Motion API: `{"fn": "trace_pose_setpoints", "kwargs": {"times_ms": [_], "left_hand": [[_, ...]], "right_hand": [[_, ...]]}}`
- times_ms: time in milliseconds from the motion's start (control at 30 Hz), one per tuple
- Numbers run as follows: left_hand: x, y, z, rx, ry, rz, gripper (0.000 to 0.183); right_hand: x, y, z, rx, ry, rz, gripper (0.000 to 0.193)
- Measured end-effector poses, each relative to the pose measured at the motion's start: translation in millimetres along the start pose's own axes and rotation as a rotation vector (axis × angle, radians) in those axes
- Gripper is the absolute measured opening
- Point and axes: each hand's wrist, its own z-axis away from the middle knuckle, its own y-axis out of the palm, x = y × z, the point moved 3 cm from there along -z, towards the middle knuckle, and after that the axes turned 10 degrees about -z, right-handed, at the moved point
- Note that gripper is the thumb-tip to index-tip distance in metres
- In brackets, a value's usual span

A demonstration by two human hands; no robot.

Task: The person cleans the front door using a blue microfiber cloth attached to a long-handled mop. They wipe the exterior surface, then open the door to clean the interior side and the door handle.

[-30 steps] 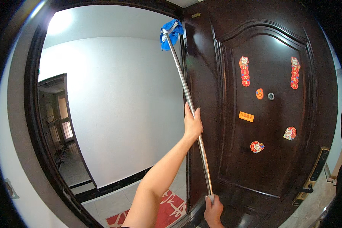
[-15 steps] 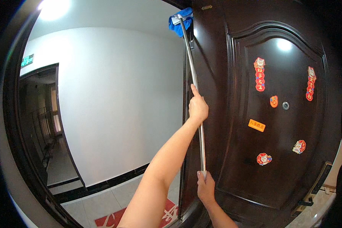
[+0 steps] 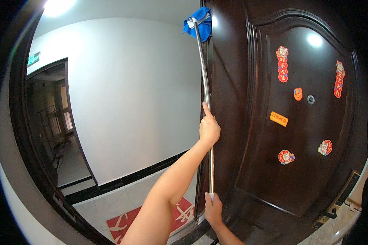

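Both my hands grip the long metal pole of a mop, which slants up toward the door's edge. Partway along the pole, my left hand is closed round it, the index finger stretched upward along the shaft. Lower down, my right hand wraps the pole's pale bottom end. At the top, a blue cloth is draped over the mop's white head. The cloth lies against the upper edge of the dark brown door; whether it presses firmly is hard to tell.
Red and orange stickers and a round peephole dot the door panel. A handle with a lock plate sits low right. Left of the door are a white wall, a red mat and a dark doorway.
The view has tilted downward. The blue cloth and mop head have moved down along the door's edge, and both hands have come lower with the pole, still holding it.
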Motion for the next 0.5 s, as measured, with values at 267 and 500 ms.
{"fn": "trace_pose_setpoints", "kwargs": {"times_ms": [267,500], "left_hand": [[24.3,11.4,70.5,0.029,-0.017,-0.086,0.075],[58.2,4.1,121.9,0.170,-0.001,-0.051,0.075]], "right_hand": [[-28.7,-3.9,63.0,0.026,0.102,-0.074,0.029],[-100.2,27.0,107.5,0.016,0.359,-0.326,0.038]]}}
